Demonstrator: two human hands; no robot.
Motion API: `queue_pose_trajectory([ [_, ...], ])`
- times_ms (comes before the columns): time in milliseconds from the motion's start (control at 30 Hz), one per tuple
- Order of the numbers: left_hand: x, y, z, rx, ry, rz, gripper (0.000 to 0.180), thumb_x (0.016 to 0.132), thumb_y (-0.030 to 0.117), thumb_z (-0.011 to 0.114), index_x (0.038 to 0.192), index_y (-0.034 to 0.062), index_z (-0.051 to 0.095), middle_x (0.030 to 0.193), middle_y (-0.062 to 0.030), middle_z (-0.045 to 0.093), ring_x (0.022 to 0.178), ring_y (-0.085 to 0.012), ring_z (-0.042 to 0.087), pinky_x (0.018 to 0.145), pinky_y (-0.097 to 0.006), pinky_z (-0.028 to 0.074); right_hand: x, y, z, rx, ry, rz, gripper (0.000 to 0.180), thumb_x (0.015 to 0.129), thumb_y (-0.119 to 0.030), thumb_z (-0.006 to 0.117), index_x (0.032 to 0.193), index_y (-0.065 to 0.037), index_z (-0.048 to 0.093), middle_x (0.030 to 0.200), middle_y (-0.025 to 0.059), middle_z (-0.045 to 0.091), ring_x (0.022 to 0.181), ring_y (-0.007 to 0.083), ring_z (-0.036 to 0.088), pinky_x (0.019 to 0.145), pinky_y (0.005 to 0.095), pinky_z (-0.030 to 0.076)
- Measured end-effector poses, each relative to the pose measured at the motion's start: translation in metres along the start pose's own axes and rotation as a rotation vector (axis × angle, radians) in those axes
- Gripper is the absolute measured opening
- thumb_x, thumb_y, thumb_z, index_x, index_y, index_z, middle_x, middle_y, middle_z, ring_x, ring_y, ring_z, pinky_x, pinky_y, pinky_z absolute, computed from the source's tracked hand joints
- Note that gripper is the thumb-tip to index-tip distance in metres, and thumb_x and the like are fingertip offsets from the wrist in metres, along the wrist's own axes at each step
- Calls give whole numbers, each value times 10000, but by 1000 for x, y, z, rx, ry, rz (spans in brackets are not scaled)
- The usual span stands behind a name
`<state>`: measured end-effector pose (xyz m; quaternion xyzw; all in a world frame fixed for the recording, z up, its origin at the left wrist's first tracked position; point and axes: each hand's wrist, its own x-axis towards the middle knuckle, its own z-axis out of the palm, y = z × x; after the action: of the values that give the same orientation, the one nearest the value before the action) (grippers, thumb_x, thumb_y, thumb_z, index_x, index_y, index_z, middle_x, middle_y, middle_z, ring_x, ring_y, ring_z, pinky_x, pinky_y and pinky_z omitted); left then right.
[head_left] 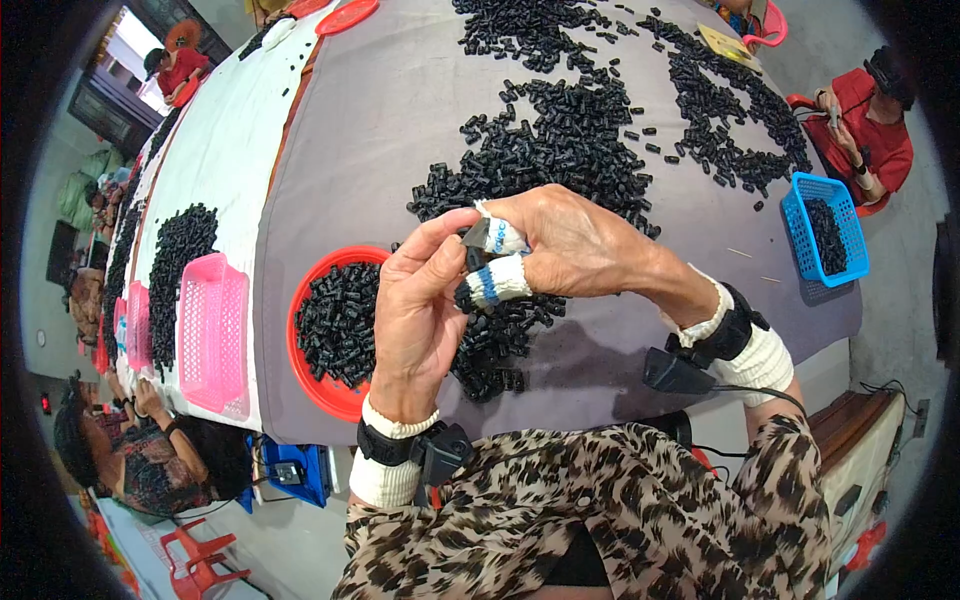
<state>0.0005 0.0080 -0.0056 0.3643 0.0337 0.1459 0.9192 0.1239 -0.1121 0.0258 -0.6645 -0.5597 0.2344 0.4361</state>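
Observation:
In front of my chest, above the table, my hands meet at the fingertips. My left hand [422, 300] is closed in a pinch on a small black piece [477, 250]. My right hand [575, 240] comes in from the other side, thumb and forefinger closed at the same piece; white cloth covers with blue marks [500, 280] wrap those fingers. The fingers partly hide the piece, so its exact shape cannot be made out. Below my left hand stands a round red basin [298, 335] filled with small black cylindrical pieces [340, 315]. A large heap of similar pieces [560, 140] lies behind my hands.
A pink basket [213, 330] stands left, a blue basket [830, 230] with black pieces at the right edge. More pieces [715, 110] lie at far right. A person in red [870, 130] sits at right; another person [150, 450] works at left. Cables hang from my wristbands.

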Motion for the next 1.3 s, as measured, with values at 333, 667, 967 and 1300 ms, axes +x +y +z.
queue_pose_trajectory([
  [333, -1, 1, -1, 48, -1, -5, 245, 848, 51, 574, 1074, -42, 558, 963, -96, 625, 857, -145, 611, 770, -264, 505, -2, 2, 3, -41, -19, 5, 174, 672, -108, 534, 760, 42, 535, 660, 190, 580, 597, 340, 555, 585, 389, 429],
  [667, -2, -1, 7, -10, -8, -1, 259, 865, 82, 556, 1097, -32, 546, 967, -99, 625, 870, -161, 614, 773, -295, 510, -5, -11, -5, -20, 66, 44, 304, 683, -250, 665, 762, 35, 591, 691, 185, 607, 635, 305, 604, 605, 380, 452],
  [967, -2, -3, 7, 23, -10, 26, 255, 868, 73, 546, 1100, -33, 545, 994, -107, 624, 896, -159, 612, 795, -292, 502, -4, -9, -7, -48, 11, 46, 310, 660, -247, 676, 744, 34, 578, 654, 175, 592, 581, 289, 568, 581, 378, 437],
  [1300, -3, -2, 7, 107, 43, 34, 240, 848, 64, 573, 1067, -34, 569, 998, -99, 621, 893, -146, 603, 803, -272, 486, -4, -2, -3, -60, 3, 41, 227, 672, -174, 614, 744, 33, 556, 650, 186, 589, 587, 312, 570, 585, 392, 437],
])
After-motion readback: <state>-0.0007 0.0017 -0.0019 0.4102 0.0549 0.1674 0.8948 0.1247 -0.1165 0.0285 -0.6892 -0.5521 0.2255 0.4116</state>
